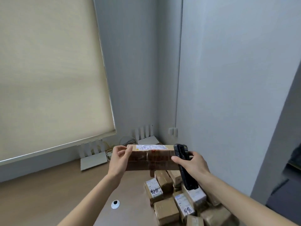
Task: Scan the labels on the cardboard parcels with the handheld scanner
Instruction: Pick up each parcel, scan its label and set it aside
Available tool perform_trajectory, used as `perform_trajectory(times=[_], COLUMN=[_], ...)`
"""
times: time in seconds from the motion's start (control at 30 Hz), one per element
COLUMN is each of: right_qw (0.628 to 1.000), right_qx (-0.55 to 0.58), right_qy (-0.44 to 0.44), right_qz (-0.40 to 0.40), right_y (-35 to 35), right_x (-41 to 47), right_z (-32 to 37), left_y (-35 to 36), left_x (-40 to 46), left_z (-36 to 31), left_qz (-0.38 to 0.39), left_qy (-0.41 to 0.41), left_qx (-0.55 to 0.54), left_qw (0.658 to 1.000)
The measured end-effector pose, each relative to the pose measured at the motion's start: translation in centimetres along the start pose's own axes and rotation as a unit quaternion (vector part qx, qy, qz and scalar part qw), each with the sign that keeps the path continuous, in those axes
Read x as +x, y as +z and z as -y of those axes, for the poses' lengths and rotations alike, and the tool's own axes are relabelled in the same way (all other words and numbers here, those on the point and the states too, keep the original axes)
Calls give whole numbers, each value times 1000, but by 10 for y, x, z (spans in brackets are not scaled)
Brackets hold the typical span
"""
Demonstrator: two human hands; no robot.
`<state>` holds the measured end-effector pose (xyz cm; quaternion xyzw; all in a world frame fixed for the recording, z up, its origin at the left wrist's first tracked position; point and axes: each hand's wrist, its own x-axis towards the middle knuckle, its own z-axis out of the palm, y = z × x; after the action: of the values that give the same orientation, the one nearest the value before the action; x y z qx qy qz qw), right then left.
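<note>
The left hand (119, 158) grips the left end of a long cardboard parcel (150, 158), lifted clear of the tabletop (53, 190) toward its far right corner. The parcel's white label (150, 147) lies on the upper face. The right hand (193, 163) is wrapped round the scanner (183, 162), a black, slim, hard-plastic handset held just beside the parcel's right end, its head near the label.

My guess is that this parcel is mid-scan or about to be. A heap of smaller parcels (180, 203) lies along the right edge of the tabletop below the hands; which of them are done I cannot tell.

The parcels are brown corrugated blocks wound in glossy clear tape, some with paper labels bearing handwritten marks. The tabletop is smooth wood-tone laminate with a round cable hole (115, 204).
</note>
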<state>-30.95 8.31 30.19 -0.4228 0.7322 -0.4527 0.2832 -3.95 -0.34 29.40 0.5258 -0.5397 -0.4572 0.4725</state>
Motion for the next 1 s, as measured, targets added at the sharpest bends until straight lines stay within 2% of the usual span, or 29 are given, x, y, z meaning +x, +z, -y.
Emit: perform_trajectory(times=[0.27, 0.43, 0.53, 0.67, 0.83, 1.0], right_qw=[998, 992, 989, 980, 956, 930], right_qx=[-5, 12, 3, -57, -191, -266], right_qy=[-22, -37, -58, -90, -151, -173], right_qz=[65, 122, 138, 167, 163, 185], right_y=[-45, -57, -57, -47, -32, -11], right_x=[-38, -61, -72, -87, -106, -135], right_z=[-16, -20, -15, -8, 9, 31], left_y=[10, 0, -12, -34, -65, -96], left_x=[-77, -124, -142, -156, -174, -194], left_z=[-12, -20, -21, -18, -26, -26], left_qz=[-52, -14, 15, 9, -34, -70], left_qy=[8, 28, -1, -29, 6, 42], left_qx=[-26, -12, -6, -13, 13, 70], left_qw=[998, 999, 1000, 999, 999, 994])
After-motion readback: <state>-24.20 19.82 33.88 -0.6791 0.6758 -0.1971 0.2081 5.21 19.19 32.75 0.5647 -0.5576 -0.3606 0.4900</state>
